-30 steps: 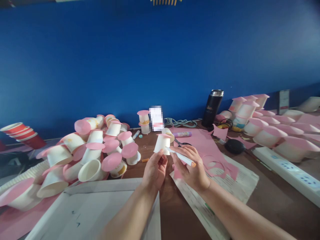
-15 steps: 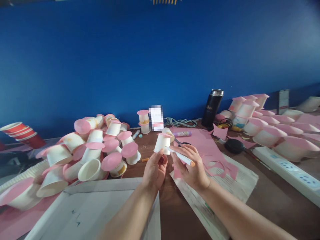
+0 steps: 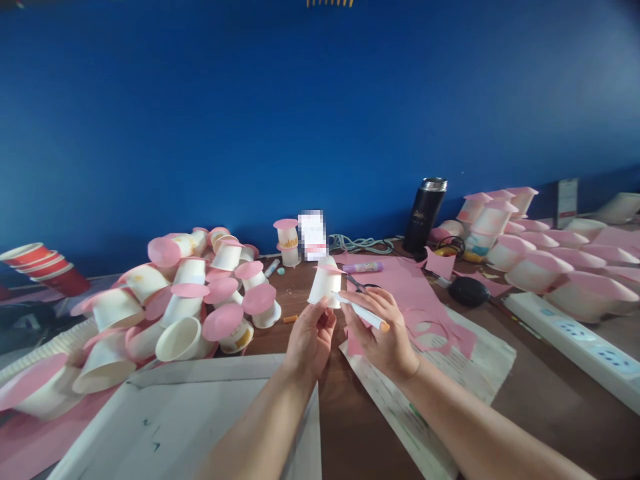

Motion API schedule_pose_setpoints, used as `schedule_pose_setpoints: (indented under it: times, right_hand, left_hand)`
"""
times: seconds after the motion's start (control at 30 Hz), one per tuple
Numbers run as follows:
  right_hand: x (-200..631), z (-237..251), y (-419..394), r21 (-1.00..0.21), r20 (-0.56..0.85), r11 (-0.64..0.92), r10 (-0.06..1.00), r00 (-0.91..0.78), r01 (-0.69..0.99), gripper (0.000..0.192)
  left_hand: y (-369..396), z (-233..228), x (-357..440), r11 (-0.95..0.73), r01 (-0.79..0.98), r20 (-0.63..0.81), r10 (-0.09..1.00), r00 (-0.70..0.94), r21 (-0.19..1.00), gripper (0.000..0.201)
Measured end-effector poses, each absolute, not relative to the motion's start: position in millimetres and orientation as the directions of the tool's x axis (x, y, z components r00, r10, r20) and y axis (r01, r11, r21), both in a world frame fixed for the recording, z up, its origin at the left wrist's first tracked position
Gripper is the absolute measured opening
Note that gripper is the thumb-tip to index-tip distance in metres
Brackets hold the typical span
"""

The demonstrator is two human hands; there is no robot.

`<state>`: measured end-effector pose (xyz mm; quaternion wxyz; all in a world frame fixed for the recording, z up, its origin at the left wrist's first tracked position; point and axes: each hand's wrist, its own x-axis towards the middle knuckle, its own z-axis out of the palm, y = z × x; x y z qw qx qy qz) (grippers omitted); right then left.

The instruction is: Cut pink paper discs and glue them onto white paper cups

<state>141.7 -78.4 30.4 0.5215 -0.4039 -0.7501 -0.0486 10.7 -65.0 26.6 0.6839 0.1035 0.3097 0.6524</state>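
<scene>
My left hand pinches the lower rim of an upside-down white paper cup. A pink paper disc lies across its top, seen nearly edge-on, with a second pale cup-like shape just above it; whether the two are joined I cannot tell. Closed around a white marker with an orange end is my right hand. The marker's front end points at the cup's lower right side, at or very near its surface. Partly hidden behind the right hand are scissors.
Many white cups with pink discs crowd the left; more are stacked at right. A black flask, purple tube, cut pink paper, newspaper, power strip and white board lie around.
The pale cup shape above the pink disc has shifted left and now looks more upright. Both hands, the marker and the held cup stay almost in place.
</scene>
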Motion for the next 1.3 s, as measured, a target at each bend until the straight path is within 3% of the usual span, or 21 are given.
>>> schedule_pose_setpoints:
  times: [0.73,1.3]
  right_hand:
    - [141.7,29.6,-77.9,-0.353,0.818,0.671,0.559,-0.132,0.651,0.026]
    - [141.0,30.0,-78.4,-0.355,0.808,0.665,0.571,-0.142,0.657,0.025]
  left_hand:
    - [-64.6,24.4,9.9,0.139,-0.828,-0.257,0.966,-0.006,0.544,0.01]
    - [-64.2,23.7,9.3,0.142,-0.842,-0.266,0.964,-0.002,0.52,0.014]
